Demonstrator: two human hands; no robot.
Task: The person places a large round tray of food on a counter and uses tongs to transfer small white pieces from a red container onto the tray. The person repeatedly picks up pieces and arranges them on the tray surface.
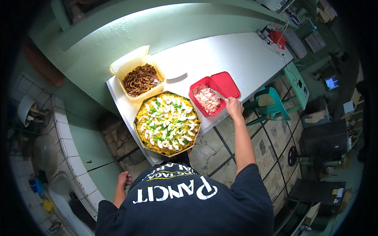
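My right hand grips a slim metal utensil, whose far end reaches into a red plastic container. Pinkish-white pieces that look like shrimp fill that container; the utensil's tip is hard to make out among them. Down at my left side hangs my left hand, loosely curled, with nothing visible in it. In front of me, an eight-sided tray holds yellow noodles topped with white egg slices and chopped greens. A pale yellow tub behind it contains brown meat strips in sauce.
The white table runs along a green wall. A red lid lies beside the red container, and a pale lid leans behind the tub. A teal chair stands at the table's right. Left are a tiled counter and sink.
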